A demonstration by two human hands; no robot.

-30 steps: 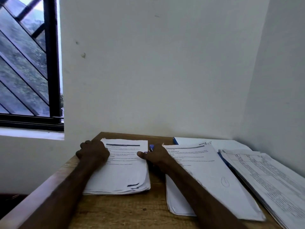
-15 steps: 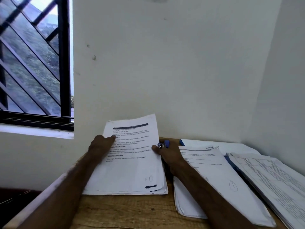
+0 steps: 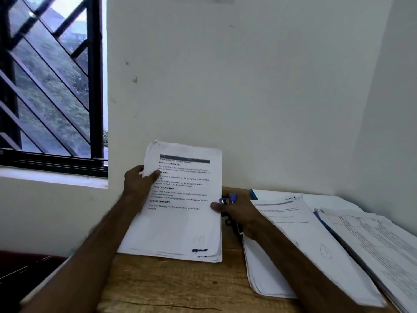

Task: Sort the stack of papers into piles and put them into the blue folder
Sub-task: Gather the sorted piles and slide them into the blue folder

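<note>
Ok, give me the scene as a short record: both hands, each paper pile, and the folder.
left hand: grips the left edge of the held stack
right hand: thumb pinches the stack's right edge; small blue object at its fingers, unclear what
held stack: tilted up, lower edge down at the table
middle pile: flat, right forearm crosses over it
right pile: flat, at the table's right side
blue folder: only slivers show beneath papers

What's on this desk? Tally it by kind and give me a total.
Printed piles: 3, left, middle, right
Plain sheet: 1
Folder: 1
Pen: 1
Total: 6
</note>
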